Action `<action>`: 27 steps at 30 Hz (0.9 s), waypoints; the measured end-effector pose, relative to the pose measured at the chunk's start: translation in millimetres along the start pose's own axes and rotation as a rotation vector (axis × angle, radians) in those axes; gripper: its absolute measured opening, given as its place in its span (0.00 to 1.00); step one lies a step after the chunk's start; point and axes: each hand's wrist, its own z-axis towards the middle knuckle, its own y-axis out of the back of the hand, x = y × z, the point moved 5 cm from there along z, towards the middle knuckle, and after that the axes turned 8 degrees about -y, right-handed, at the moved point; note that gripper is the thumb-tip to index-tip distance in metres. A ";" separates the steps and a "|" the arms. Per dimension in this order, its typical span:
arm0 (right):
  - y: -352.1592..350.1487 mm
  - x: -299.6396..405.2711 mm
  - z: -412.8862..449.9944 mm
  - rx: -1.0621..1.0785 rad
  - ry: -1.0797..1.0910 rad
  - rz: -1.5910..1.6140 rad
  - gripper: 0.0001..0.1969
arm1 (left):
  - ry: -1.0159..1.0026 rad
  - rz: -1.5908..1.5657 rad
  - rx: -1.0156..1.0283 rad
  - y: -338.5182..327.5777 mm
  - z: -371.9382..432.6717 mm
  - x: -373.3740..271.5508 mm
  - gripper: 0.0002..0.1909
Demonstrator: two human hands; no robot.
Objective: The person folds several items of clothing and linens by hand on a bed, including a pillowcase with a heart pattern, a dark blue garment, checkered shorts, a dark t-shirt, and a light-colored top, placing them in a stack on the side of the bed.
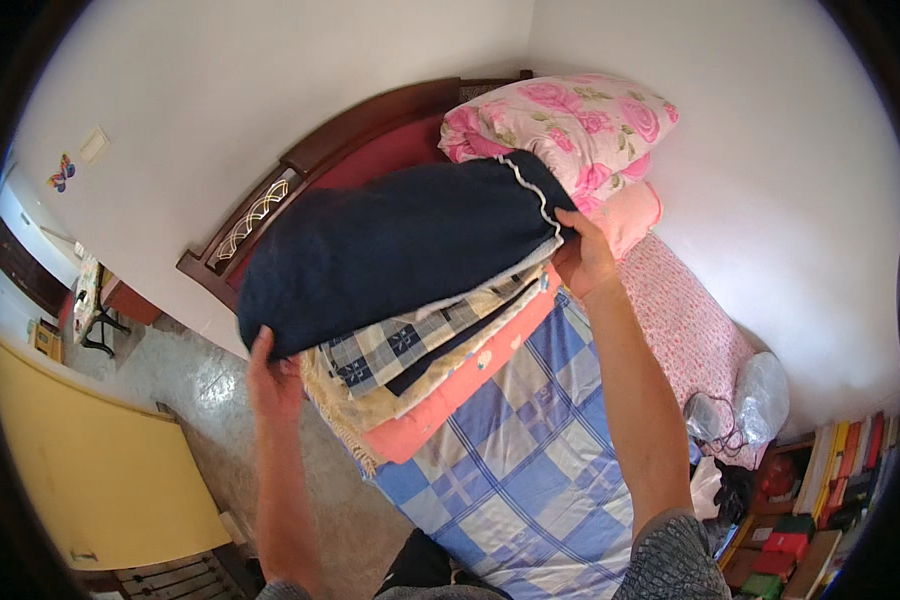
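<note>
A folded dark navy cloth with a white wavy trim [397, 244] is held between my two hands, over a stack of folded textiles. My left hand [274, 371] grips its near left corner, and my right hand [586, 255] grips its right end by the trim. Under it show a checked beige and navy cloth [412, 341], a fringed cream cloth [330, 390] and a coral-pink cloth with small pale figures [465, 382]. The stack rests on a blue and white checked bedsheet [510, 450]. The navy cloth hides the top of the stack.
A floral quilt [570, 127] and a pink cushion-like item [630, 217] lie by the dark wooden headboard [375, 112]. A pink patterned cover [682, 315] holds plastic-wrapped things. Books and boxes [787, 555] stand lower right. A yellow panel [97, 465] stands left of the grey floor.
</note>
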 end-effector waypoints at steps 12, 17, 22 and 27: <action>9.1 -57.6 50.1 -0.557 1.067 -1.497 0.31 | -0.299 1.167 0.090 41.3 -26.1 58.4 0.24; 17.0 -94.3 113.7 -0.328 0.886 -2.015 0.33 | -0.720 1.672 0.650 -75.4 20.2 110.1 0.33; 85.3 -112.8 157.2 -0.344 0.654 -2.074 0.36 | -0.454 1.911 0.903 -21.6 17.1 192.3 0.50; 109.7 -117.7 174.9 -0.355 0.637 -2.062 0.37 | -0.427 1.935 0.820 -16.5 2.2 222.8 0.52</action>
